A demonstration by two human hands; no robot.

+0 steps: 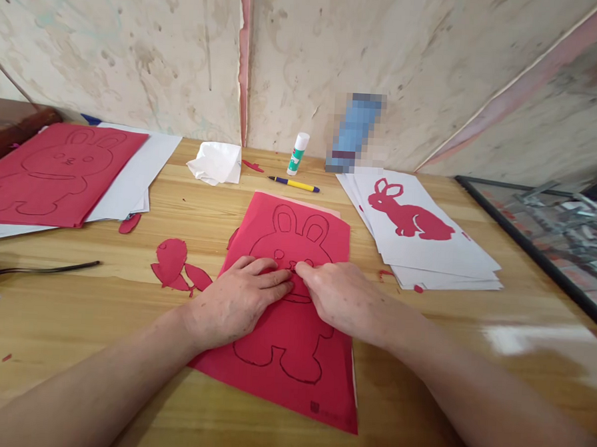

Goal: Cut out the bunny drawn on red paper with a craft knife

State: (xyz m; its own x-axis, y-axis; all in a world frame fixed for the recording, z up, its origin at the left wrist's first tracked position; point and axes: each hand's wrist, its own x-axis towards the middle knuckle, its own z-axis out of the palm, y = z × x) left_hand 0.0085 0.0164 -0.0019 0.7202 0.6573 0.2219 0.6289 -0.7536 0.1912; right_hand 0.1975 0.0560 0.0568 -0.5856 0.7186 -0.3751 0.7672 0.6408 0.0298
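Observation:
A red paper sheet (291, 356) with a rabbit drawn in dark outline lies on the wooden table (419, 403) in front of me. My left hand (239, 300) rests flat on the sheet at the rabbit's face, fingers stretched out and close together. My right hand (339, 296) lies beside it, its fingertips pressed on the paper near the rabbit's mouth. The fingertips of both hands almost meet. Neither hand holds a tool.
Red paper scraps (176, 265) lie left of the sheet. A second red rabbit sheet (51, 170) on white paper sits far left. At right is a white paper stack (427, 247) with a red rabbit cutout. A glue stick (298, 153), pen (294, 183), crumpled tissue (215, 162) and dark tool (36, 270) are nearby.

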